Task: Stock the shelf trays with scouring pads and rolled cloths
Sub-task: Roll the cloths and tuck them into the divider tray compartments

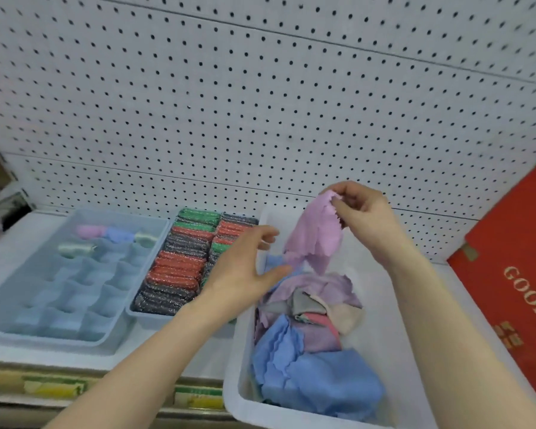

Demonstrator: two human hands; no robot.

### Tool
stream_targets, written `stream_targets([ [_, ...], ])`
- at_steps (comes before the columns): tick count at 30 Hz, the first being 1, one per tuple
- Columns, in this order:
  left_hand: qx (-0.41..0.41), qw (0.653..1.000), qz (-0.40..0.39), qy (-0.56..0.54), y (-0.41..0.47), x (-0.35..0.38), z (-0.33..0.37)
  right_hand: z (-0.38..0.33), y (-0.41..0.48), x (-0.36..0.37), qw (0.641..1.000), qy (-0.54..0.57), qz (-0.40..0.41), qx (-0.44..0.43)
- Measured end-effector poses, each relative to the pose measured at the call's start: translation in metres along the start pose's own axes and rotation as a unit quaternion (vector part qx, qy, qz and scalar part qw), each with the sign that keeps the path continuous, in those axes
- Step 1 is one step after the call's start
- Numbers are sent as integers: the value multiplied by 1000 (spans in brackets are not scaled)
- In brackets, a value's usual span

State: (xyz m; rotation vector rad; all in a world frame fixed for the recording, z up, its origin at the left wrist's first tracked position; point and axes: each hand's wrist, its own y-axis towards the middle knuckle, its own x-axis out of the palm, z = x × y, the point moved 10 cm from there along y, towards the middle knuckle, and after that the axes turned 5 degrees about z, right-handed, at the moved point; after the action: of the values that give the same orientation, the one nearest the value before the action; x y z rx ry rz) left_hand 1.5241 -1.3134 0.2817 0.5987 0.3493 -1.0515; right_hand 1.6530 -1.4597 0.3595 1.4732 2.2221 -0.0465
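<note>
Two hands work over the bin [234, 360] at the right of the shelf [13, 255]. My right hand [364, 212] pinches the top edge of a lilac cloth [314, 236] between thumb and fingertips and holds it up above the bin, so it hangs down to the heap of loose cloths [316, 366] inside. My left hand [245, 267] is spread and relaxed, holding nothing, its fingers just beside the hanging cloth's lower edge; whether they touch it I cannot tell. Left of the bin stands the pad tray [136, 314], packed with red, green and grey pads [174, 274]. Further left, the divided tray [44, 339] holds four rolls [118, 235] in its far cells. A red box [508, 289] stands at the right
</note>
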Motion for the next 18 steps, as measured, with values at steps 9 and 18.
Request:
stream_targets([
  [9,-24,970,77,-228,23,-36,46,-41,-13,8,998,49,37,12],
  [18,-66,935,47,-344,28,-65,29,-82,-25,38,993,14,-37,-108],
])
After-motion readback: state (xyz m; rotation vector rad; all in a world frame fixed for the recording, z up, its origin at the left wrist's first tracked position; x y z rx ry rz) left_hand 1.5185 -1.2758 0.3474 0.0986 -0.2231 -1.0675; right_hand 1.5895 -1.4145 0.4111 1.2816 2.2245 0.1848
